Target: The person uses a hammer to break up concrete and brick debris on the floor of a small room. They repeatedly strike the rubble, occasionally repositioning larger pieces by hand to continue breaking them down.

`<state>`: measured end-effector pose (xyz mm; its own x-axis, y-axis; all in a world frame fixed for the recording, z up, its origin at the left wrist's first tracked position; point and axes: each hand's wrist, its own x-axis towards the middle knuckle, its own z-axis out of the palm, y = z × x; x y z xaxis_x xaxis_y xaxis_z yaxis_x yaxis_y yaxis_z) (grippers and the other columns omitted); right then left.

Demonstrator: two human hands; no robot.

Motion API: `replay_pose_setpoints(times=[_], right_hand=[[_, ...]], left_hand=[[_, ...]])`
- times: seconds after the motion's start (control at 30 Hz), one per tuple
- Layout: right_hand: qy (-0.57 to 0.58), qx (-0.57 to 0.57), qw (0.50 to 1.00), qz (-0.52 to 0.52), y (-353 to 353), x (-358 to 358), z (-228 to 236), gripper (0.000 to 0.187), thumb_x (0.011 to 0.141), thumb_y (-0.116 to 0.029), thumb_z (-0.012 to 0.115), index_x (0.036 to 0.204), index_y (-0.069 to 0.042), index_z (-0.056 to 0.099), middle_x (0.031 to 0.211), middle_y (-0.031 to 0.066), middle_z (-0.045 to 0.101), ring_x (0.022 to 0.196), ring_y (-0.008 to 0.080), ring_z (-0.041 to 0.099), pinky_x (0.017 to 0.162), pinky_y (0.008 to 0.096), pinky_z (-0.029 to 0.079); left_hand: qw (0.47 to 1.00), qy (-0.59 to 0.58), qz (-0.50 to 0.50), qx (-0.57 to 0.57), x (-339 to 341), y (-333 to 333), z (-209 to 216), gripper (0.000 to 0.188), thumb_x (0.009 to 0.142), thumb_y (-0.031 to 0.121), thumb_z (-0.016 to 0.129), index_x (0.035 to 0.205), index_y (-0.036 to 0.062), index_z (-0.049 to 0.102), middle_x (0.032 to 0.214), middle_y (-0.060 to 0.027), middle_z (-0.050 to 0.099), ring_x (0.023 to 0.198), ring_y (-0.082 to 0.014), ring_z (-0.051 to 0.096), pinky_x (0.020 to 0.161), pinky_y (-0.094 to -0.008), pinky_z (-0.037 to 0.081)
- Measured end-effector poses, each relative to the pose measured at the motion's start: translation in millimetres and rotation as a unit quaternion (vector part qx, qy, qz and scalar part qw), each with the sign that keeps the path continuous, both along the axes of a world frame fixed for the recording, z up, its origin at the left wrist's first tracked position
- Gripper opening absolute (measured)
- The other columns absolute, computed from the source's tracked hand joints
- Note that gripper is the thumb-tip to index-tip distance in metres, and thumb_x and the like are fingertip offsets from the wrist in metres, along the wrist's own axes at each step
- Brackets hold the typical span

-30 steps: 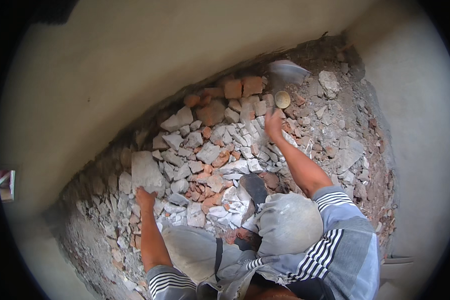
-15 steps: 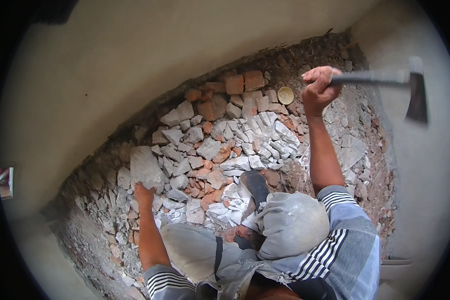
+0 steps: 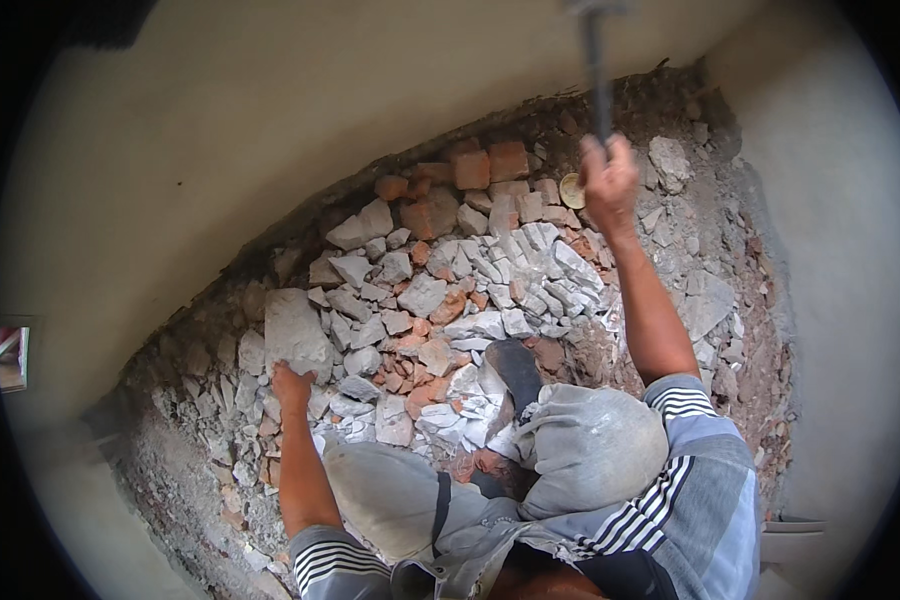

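Observation:
My right hand [image 3: 610, 185] is raised over the far right of the rubble, wrapped round the dark handle of a hammer [image 3: 598, 80]. The hammer points upward in the view, and its head, at the top edge, is blurred by motion. At the left, my left hand [image 3: 293, 382] grips the near edge of a flat grey slab of broken masonry [image 3: 298, 332]. Its fingers are curled and partly hidden against the slab. Around the slab lie grey chunks, and to its right are pale broken stones [image 3: 545, 265].
Reddish brick pieces [image 3: 473, 170] line the far edge of the rubble, along a plain wall [image 3: 300, 110]. A round yellowish disc [image 3: 571, 191] lies beside my right hand. My shoe [image 3: 513, 368] rests among the stones, below my bent knee [image 3: 595, 450]. Another wall [image 3: 840, 330] stands at the right.
The hammer has swung from pointing right to pointing up in the view, and my right hand has shifted slightly left. My left hand stays at the slab.

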<state>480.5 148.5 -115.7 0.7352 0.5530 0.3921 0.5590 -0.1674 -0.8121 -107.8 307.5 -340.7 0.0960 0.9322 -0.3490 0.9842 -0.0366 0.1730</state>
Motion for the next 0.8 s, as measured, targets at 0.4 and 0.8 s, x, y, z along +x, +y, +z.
replay_pose_setpoints(times=[0.4,0.8], right_hand=[[-0.012,-0.501,0.861,0.084,-16.6,42.7,-192.2,0.036,0.091,-0.023,0.06,0.113,0.006,0.061,0.101,0.0378,0.064,0.102,0.0479,0.064,0.087,0.0523,0.049],[-0.013,0.247,0.962,0.112,50.3,19.7,37.3,0.028,0.101,-0.026,0.057,0.084,-0.004,0.051,0.065,0.0072,0.056,0.054,0.0178,0.056,0.05,0.0336,0.043]], left_hand=[[0.998,0.04,0.011,-0.046,6.5,-5.9,6.0,0.088,0.068,0.031,0.087,0.139,-0.006,0.049,0.148,-0.0294,0.043,0.133,-0.0407,0.047,0.108,-0.0464,0.043],[0.998,0.038,0.017,-0.036,11.7,-4.2,11.1,0.085,0.068,0.031,0.087,0.135,-0.0078,0.051,0.145,-0.0276,0.046,0.13,-0.0395,0.051,0.106,-0.0462,0.044]])
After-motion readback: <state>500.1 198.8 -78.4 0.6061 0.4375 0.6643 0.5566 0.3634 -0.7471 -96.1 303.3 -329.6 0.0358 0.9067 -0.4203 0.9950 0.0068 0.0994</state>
